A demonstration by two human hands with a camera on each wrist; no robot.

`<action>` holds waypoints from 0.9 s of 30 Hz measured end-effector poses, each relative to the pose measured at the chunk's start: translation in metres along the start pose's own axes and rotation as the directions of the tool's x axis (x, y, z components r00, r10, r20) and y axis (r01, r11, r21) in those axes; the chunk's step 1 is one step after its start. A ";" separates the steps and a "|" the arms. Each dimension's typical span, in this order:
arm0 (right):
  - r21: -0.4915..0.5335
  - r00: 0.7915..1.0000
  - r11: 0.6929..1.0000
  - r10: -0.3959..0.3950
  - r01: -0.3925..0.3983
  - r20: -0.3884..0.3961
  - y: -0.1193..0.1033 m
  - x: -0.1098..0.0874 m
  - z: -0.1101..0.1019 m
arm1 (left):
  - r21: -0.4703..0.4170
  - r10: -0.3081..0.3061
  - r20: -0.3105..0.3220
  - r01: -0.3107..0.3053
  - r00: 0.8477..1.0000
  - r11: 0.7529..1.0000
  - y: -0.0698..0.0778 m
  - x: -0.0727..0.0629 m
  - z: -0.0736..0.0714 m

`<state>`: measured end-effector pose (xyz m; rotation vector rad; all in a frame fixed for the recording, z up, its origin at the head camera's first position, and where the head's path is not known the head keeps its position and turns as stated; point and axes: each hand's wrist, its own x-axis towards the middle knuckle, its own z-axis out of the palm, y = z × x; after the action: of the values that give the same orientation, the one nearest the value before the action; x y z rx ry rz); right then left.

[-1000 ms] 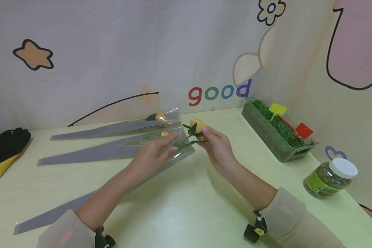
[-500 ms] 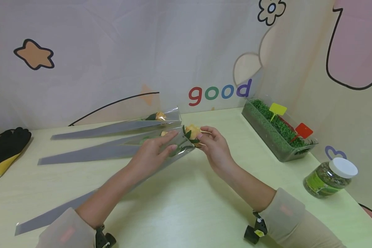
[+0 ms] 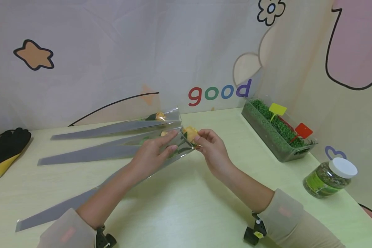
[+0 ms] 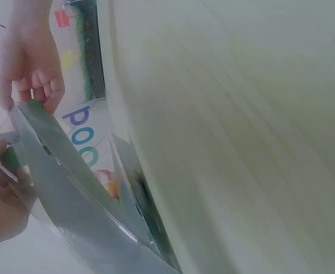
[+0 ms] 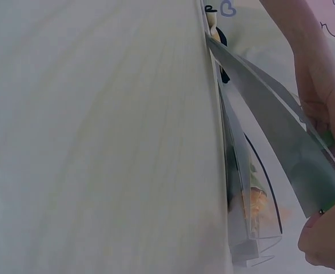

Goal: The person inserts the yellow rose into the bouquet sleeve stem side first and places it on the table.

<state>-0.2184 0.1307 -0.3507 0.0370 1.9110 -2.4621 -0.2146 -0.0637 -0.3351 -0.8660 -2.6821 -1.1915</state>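
My left hand (image 3: pixel 152 155) holds a long, clear-fronted grey flower sleeve (image 3: pixel 77 199) near its wide mouth, thumb and fingers on the film. The sleeve slants up from the table. At that mouth is a yellow rose (image 3: pixel 190 133) with green leaves; its stem runs into the sleeve. My right hand (image 3: pixel 215 151) pinches the rose's side at the sleeve's rim. In the left wrist view the sleeve (image 4: pixel 82 188) stretches between both hands. The right wrist view shows the left hand (image 5: pixel 324 97) across the sleeve from the right hand (image 5: pixel 330 237), the rose mostly hidden.
Behind lie two more sleeves, the far one (image 3: pixel 121 129) with a rose (image 3: pixel 160 116) and the nearer one (image 3: pixel 90 151) partly behind my left hand. A grass planter (image 3: pixel 279 131) and a lidded jar (image 3: pixel 328 177) stand right; black-and-yellow gloves (image 3: pixel 9 151) lie left.
The right hand has brought the rose left and slightly down, from beyond the sleeve's mouth to its rim, and its leaves have gone inside. The left hand stays almost still.
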 end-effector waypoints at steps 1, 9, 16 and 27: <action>-0.003 1.000 1.000 -0.002 0.002 0.002 0.000 0.000 0.000 | -0.001 0.001 0.000 -0.001 1.000 1.000 0.000 0.000 0.000; -0.020 1.000 1.000 -0.009 0.010 0.009 0.003 -0.001 0.000 | -0.003 0.002 -0.004 -0.002 1.000 1.000 0.000 0.000 0.002; -0.108 0.999 0.994 -0.033 0.030 -0.020 0.005 -0.002 0.000 | 0.005 0.005 -0.015 -0.005 1.000 1.000 0.000 0.000 0.001; -0.164 0.999 0.985 -0.045 0.044 -0.003 0.009 -0.002 0.001 | -0.006 0.031 -0.018 -0.031 0.999 1.000 0.004 0.001 0.000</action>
<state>-0.2162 0.1279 -0.3588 -0.0017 2.1332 -2.3240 -0.2134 -0.0610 -0.3326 -0.8897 -2.6426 -1.1954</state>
